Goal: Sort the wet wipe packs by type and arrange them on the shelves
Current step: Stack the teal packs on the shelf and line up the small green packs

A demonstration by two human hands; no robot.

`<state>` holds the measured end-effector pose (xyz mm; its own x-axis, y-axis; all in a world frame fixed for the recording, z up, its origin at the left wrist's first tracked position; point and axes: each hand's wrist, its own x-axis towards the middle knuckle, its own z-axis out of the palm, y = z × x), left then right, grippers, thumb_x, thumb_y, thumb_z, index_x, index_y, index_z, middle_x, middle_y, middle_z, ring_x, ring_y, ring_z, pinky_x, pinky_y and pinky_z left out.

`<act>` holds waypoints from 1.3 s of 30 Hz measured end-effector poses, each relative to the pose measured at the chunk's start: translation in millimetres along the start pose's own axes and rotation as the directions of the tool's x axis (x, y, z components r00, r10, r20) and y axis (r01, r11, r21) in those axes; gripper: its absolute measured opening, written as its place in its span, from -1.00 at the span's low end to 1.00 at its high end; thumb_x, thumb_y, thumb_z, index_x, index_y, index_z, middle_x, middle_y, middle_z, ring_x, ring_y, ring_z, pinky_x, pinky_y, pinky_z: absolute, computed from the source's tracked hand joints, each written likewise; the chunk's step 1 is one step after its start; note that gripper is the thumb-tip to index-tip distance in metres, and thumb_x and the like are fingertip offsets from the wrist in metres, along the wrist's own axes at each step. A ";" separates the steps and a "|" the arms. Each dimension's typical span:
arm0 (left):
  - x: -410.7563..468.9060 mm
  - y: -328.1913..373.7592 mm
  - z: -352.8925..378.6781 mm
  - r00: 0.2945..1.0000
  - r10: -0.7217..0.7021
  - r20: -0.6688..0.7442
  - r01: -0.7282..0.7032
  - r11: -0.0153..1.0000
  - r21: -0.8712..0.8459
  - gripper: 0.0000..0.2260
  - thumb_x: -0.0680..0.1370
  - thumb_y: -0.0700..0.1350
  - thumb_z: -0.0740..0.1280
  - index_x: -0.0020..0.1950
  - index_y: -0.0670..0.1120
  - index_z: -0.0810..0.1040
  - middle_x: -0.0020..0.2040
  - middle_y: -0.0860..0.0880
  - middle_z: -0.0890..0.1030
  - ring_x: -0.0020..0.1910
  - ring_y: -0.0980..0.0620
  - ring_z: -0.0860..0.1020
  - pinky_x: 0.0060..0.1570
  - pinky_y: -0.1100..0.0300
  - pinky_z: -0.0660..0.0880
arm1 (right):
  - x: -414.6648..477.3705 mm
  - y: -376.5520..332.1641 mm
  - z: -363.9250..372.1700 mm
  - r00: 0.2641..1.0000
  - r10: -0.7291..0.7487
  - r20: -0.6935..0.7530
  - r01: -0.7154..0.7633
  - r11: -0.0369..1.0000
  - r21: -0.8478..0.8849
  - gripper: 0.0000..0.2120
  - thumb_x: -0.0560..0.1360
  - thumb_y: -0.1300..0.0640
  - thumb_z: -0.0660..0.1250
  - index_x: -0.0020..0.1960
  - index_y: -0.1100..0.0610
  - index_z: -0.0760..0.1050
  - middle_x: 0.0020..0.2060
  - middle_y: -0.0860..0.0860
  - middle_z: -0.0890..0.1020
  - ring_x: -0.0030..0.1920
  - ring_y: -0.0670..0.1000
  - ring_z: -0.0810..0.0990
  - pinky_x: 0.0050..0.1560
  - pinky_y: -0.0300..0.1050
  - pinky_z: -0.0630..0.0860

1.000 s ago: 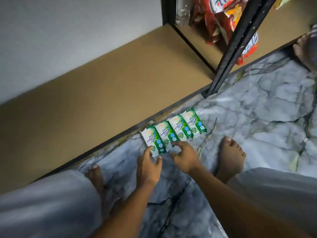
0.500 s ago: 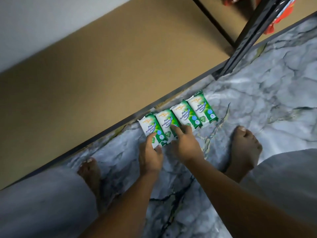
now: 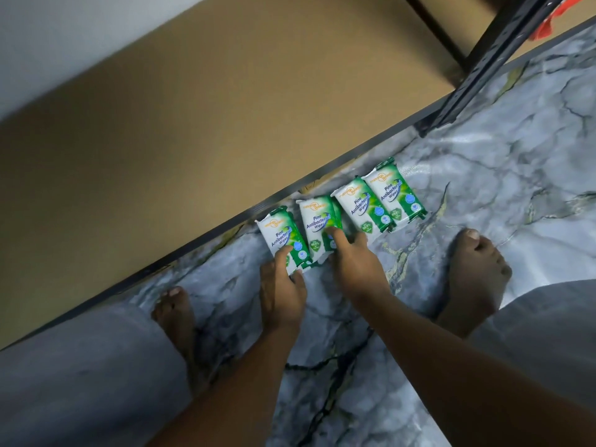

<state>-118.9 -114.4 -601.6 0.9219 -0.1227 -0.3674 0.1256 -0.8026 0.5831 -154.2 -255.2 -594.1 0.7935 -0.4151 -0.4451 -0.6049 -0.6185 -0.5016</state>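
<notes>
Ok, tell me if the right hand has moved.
Yes. The right hand slid toward the shelf's front edge, onto the second Pine Antibacterial Wipes pack from the left.

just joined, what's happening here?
A person squats by a low shelf with four green wipe packs in a row on the marble floor. The left hand pinches the leftmost pack; the right hand rests its fingers on the second pack. None is on the shelf yet.

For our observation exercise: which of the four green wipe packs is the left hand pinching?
The leftmost pack: the left hand pinches its lower edge, thumb on top. The right hand only touches the second pack.
</notes>
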 end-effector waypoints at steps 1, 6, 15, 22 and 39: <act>0.9 1.4 -0.9 1.000 -0.012 -0.002 0.012 1.000 -0.013 -0.57 0.57 -0.18 0.32 0.41 0.11 0.42 0.19 -0.08 0.45 0.11 -0.06 0.53 0.06 0.08 0.53 | 1.4 -0.3 -1.1 1.000 -0.001 0.015 0.001 0.999 0.033 -0.50 0.55 0.22 0.18 0.40 -0.14 0.23 0.24 0.17 0.34 -0.05 0.30 0.58 -0.02 0.06 0.50; 3.0 -4.6 -16.8 0.999 -0.031 0.016 0.032 0.997 -0.074 -0.55 0.51 -0.19 0.33 0.33 0.21 0.45 0.14 -0.07 0.58 0.05 -0.05 0.59 0.06 0.03 0.58 | -4.9 -6.0 -13.7 0.999 -0.006 0.053 -0.004 0.983 0.185 -0.55 0.55 0.18 0.28 0.40 -0.07 0.35 0.23 0.18 0.38 -0.02 0.28 0.60 0.06 0.07 0.54; -31.5 8.5 -77.1 0.995 0.052 0.085 -0.037 0.986 -0.160 -0.49 0.43 -0.28 0.32 0.19 0.30 0.51 -0.04 -0.03 0.68 -0.26 0.01 0.63 -0.14 0.03 0.63 | -49.5 -35.2 -63.5 1.000 -0.020 0.013 0.013 0.915 0.402 -0.74 0.54 0.18 0.37 0.21 0.05 0.46 -0.08 0.02 0.63 -0.22 0.02 0.55 -0.20 -0.21 0.43; -85.1 62.1 -154.2 0.971 0.241 0.000 -0.234 0.943 -0.238 -0.57 0.51 -0.27 0.33 0.29 0.14 0.55 -0.03 -0.05 0.67 -0.40 0.22 0.51 -0.32 0.39 0.43 | -115.3 -60.0 -121.9 0.993 -0.040 -0.113 0.094 0.845 0.526 -0.78 0.57 0.23 0.31 0.13 -0.04 0.45 -0.26 0.10 0.61 -0.44 0.00 0.41 -0.37 -0.14 0.39; -188.6 252.4 -322.8 0.630 0.696 -0.345 -0.777 0.567 -0.274 -0.55 0.54 -0.16 0.38 0.25 0.36 0.50 -0.19 -0.05 0.57 -0.51 0.14 0.34 -0.46 0.31 0.31 | -251.2 -161.4 -328.6 0.654 -0.221 -0.724 0.691 0.565 0.451 -0.68 0.60 0.27 0.26 0.18 -0.13 0.46 -0.36 -0.07 0.53 -0.45 0.01 0.36 -0.46 -0.05 0.30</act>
<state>-142.8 -105.4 -151.3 0.7942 -0.4348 0.4244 -0.5447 -0.2000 0.8144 -233.9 -270.4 -157.6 0.7006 -0.6178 0.3570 0.1759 -0.3353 -0.9255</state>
